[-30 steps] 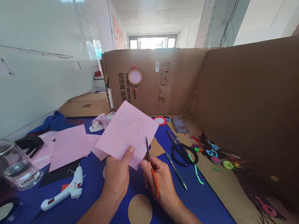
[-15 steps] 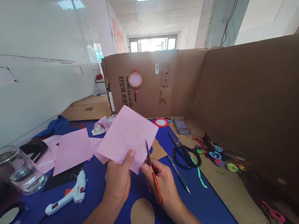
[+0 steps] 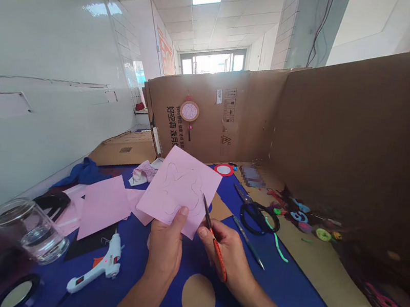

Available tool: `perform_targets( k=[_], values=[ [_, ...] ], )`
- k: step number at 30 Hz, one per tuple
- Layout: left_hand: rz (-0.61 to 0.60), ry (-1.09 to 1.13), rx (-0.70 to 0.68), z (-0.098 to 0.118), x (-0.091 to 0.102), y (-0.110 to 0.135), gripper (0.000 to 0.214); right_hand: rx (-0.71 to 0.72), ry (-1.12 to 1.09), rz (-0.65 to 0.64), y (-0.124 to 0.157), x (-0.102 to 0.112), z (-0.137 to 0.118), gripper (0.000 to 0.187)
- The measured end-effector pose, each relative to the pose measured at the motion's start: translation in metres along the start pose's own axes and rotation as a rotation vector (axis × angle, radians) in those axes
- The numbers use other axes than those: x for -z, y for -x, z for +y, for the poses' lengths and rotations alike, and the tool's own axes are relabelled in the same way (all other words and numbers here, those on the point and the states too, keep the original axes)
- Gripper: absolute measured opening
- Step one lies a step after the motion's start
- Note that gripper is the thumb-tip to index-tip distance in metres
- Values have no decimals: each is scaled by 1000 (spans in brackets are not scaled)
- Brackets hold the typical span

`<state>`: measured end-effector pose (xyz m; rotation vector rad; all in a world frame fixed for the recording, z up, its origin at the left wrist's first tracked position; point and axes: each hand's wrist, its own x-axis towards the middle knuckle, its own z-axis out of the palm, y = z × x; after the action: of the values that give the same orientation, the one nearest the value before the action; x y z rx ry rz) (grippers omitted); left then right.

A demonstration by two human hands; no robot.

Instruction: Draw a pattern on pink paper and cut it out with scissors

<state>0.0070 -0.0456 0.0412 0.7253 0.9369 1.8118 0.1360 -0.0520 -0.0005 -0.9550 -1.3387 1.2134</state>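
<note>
Looking back a second, basically nothing is changed: pink paper point(image 3: 179, 188) is still pinched above the blue mat point(image 3: 284, 290) by the left hand point(image 3: 164, 245), orange scissors point(image 3: 214, 234) clenched in the right hand point(image 3: 229, 256) at its edge, outline uncut.

The right hand point(image 3: 232, 257) hides the handles of the red scissors point(image 3: 218, 255). The left hand point(image 3: 165, 246) covers a bit of the paper point(image 3: 180, 183). A grey thing point(image 3: 252, 175) is all blurred. The bottom edge cuts off the tape roll point(image 3: 17, 294). The box print point(image 3: 173, 120) is too small to read.
</note>
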Motion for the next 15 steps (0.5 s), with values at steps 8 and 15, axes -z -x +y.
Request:
perform_targets(
  k=[8, 15],
  values=[
    [-24, -10, -7, 1, 0, -1, 59, 0, 15, 8, 1, 1, -2, 49],
    [-23, -21, -14, -1, 3, -2, 62, -2, 26, 0, 0, 2, -3, 48]
  ],
)
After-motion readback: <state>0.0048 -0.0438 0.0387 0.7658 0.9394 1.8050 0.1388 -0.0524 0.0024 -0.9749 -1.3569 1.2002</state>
